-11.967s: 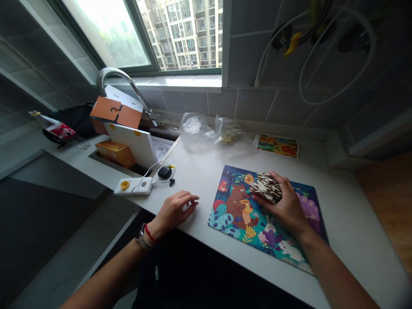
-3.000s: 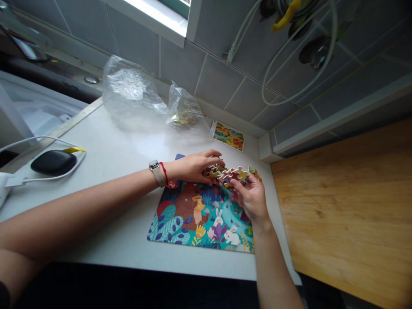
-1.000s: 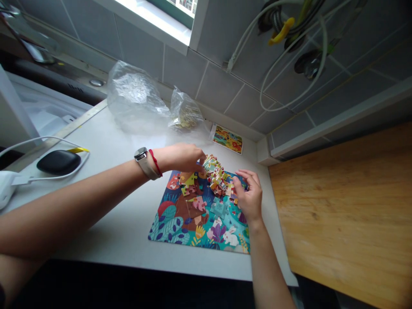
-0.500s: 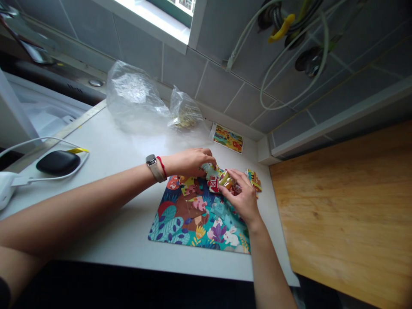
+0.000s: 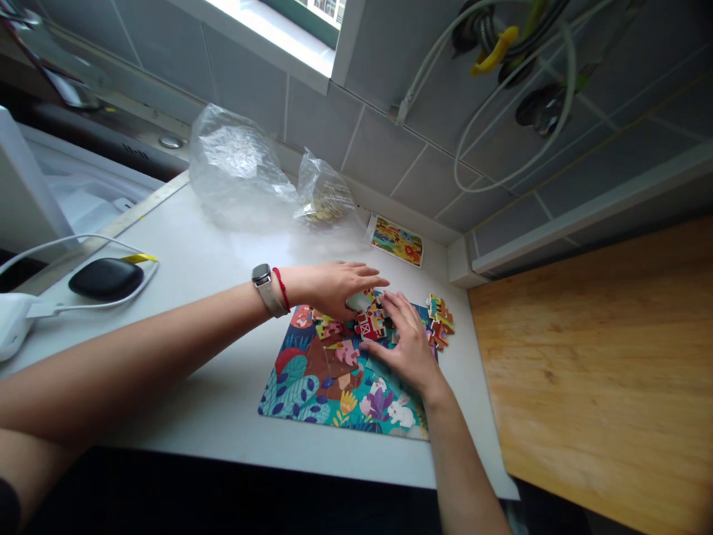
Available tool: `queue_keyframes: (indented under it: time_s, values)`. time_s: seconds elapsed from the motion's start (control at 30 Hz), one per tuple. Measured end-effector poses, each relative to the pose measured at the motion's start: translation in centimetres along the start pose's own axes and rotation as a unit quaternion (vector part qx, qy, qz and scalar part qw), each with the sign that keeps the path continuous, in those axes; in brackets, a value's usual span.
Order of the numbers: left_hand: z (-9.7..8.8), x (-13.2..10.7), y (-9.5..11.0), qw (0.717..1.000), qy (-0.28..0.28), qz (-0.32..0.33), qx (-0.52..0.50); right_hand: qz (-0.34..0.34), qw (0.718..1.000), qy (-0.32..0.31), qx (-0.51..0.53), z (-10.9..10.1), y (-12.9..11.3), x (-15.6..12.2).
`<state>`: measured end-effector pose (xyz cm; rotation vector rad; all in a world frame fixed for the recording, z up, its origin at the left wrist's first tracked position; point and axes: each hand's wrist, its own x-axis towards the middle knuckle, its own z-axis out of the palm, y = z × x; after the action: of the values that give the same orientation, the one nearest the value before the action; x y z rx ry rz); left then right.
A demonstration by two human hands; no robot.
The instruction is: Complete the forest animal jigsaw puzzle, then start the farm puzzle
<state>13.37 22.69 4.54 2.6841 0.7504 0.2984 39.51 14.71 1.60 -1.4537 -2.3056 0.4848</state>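
My left hand (image 5: 334,288) lies flat at the top of a printed jigsaw board (image 5: 295,394), its fingertips just beside a pale green piece (image 5: 359,301). A jumble of loose jigsaw pieces sits on the board's upper part, including a red barn piece (image 5: 370,325). My right hand (image 5: 404,349) rests just below them with its fingers spread, touching the jumble. A small heap of pieces (image 5: 440,321) lies at the board's upper right corner. A pink piece (image 5: 346,351) lies flat on the board's brown area.
A white countertop (image 5: 183,238) bears a clear plastic bag (image 5: 237,167), a smaller bag of pieces (image 5: 323,195), a picture card (image 5: 396,240), a black case (image 5: 105,279) and a white power bank (image 5: 11,323) with cable. A wooden board (image 5: 601,371) lies right.
The pieces have spread out across the board's top, and more lie at its upper right. My right hand has moved down and left and flattened, and my left fingers have straightened.
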Motion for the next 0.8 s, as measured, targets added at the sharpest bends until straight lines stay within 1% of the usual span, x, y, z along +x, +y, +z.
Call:
queue_keyframes:
  time_s: [0.1,0.2,0.3,0.37,0.43,0.47,0.53,0.6,0.63,0.7,0.73,0.8]
  values:
    - [0.6,0.2,0.3,1.000,0.005,0.008,0.007,-0.025,0.999,0.017,-0.018,0.1,-0.5,0.1]
    - [-0.1,-0.1,0.2,1.000,-0.014,-0.018,0.015,-0.022,0.998,0.044,-0.036,-0.3,-0.3,0.1]
    - [-1.5,-0.8,-0.3,0.996,-0.042,-0.071,0.015,0.005,0.996,0.065,-0.064,-0.6,0.8,0.0]
    - [-2.3,-1.4,-0.9,0.992,-0.073,-0.105,0.015,0.031,0.993,0.085,-0.079,-0.6,1.7,-0.1]
    - [-2.9,-1.8,-1.3,0.986,-0.108,-0.123,0.019,0.063,0.989,0.106,-0.082,-0.4,2.5,-0.2]
    - [-3.0,-2.0,-1.3,0.985,-0.117,-0.127,0.027,0.078,0.987,0.116,-0.081,-0.3,2.7,-0.2]
    - [-3.0,-1.9,-1.0,0.985,-0.100,-0.128,0.057,0.093,0.984,0.133,-0.073,-0.2,2.8,-0.2]
    - [-2.5,-1.6,0.1,0.988,-0.055,-0.105,0.098,0.079,0.984,0.145,-0.063,-0.1,2.4,-0.1]
    - [-2.1,-1.4,0.9,0.989,-0.035,-0.082,0.115,0.065,0.985,0.149,-0.059,-0.1,2.0,0.0]
    - [-0.7,-1.0,2.8,0.990,-0.013,-0.035,0.136,0.041,0.986,0.152,-0.060,-0.1,1.3,0.1]
    - [0.1,-0.9,3.7,0.989,-0.006,-0.028,0.145,0.035,0.986,0.153,-0.062,-0.1,0.9,0.2]
    - [1.9,-0.7,5.6,0.985,0.010,-0.046,0.163,0.029,0.985,0.156,-0.063,0.0,0.5,0.2]
